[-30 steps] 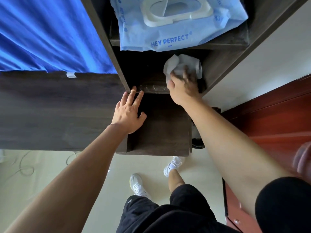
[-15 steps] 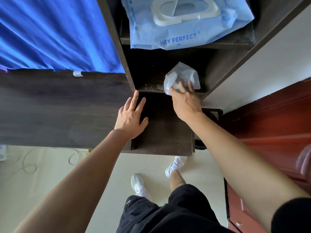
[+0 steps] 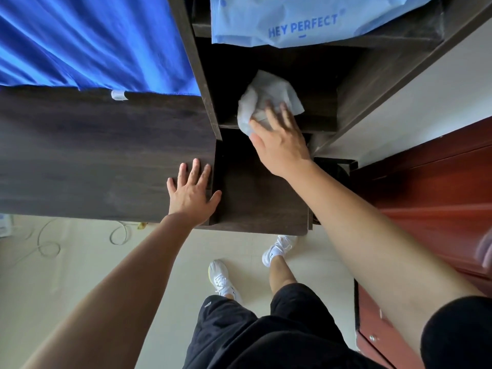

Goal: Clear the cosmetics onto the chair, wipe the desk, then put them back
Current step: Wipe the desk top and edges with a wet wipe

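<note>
Now: R hand presses white wipe onto lower shelf, fingers straight. L hand flat on desk top, fingers spread, holding nothing.

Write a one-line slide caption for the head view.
Right hand presses a white wipe on the shelf; left hand rests flat on the desk.

Wipe on shelf, beneath pack
</note>
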